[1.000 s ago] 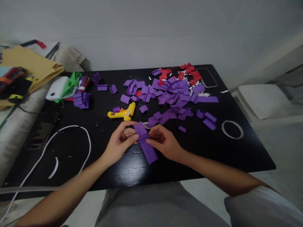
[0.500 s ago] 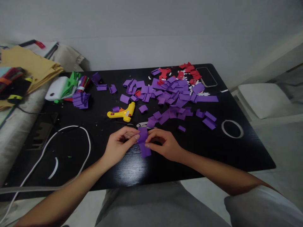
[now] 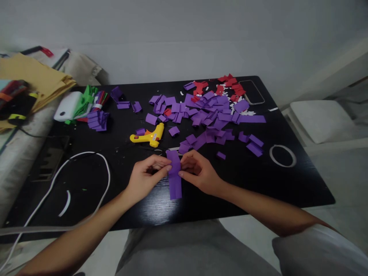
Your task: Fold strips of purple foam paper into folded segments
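A purple paper strip (image 3: 175, 186) hangs lengthwise between my two hands, with crease lines across it. My left hand (image 3: 148, 174) pinches its left edge between thumb and fingers. On the opposite edge my right hand (image 3: 199, 172) grips the strip the same way. Just beyond the strip's far end lie scissors (image 3: 173, 148), mostly covered by paper and the strip. A yellow glue gun (image 3: 148, 136) rests on its side past my left hand. Folded purple paper pieces (image 3: 212, 111) form a loose heap farther back.
Red paper scraps (image 3: 230, 82) and white bits lie at the back right, near a rectangular outline (image 3: 251, 92). A ring (image 3: 282, 156) is on the right. A white cable (image 3: 107, 172) loops at left; paper bundles (image 3: 97, 120) stand behind it. The black table (image 3: 258, 188) ends near my lap.
The purple strip now lies flatter and straighter, its near end reaching closer to me. Both hands still hold its edges, having shifted only slightly.
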Action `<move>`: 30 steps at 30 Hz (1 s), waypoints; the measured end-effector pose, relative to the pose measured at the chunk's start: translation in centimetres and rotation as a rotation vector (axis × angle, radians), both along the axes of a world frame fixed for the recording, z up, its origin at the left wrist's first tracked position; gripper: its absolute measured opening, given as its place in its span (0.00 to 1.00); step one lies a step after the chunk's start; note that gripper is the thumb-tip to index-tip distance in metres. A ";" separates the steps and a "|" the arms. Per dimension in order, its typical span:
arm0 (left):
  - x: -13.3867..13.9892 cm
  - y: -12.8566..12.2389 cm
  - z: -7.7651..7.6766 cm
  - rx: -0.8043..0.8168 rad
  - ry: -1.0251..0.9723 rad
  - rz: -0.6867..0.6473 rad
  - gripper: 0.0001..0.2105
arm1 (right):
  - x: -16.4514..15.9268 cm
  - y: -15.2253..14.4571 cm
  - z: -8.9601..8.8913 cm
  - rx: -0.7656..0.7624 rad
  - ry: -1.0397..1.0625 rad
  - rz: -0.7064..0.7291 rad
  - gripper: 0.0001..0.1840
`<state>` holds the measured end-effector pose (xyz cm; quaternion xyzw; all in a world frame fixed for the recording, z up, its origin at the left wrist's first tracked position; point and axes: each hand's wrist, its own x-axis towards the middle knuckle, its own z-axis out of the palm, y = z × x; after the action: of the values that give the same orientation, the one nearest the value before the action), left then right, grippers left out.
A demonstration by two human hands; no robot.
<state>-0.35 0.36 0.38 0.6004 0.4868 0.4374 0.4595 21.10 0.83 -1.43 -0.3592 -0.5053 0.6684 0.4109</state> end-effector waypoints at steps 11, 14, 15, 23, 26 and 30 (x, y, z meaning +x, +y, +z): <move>-0.1 0.1 -0.1 0.013 0.020 -0.028 0.06 | 0.1 0.1 0.2 0.082 -0.072 -0.039 0.14; -0.1 0.2 0.1 -0.014 0.004 -0.042 0.07 | 0.2 0.1 0.2 0.099 -0.077 -0.030 0.13; -0.1 0.1 0.1 -0.015 0.001 -0.047 0.07 | 0.3 0.2 0.2 0.092 -0.077 -0.025 0.13; -0.7 0.1 -0.4 0.105 0.074 -0.111 0.15 | 0.3 0.3 -0.1 0.029 -0.048 -0.046 0.20; -0.9 0.2 -0.4 0.211 0.164 -0.098 0.14 | 0.4 0.1 -0.2 0.101 -0.105 -0.082 0.19; -1.0 0.1 -0.2 0.288 0.231 -0.115 0.12 | 0.5 0.1 -0.1 0.258 -0.204 -0.122 0.14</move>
<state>-1.34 0.48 0.23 0.7330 0.4334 0.4039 0.3343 21.62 0.90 -1.52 -0.3993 -0.6033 0.5319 0.4401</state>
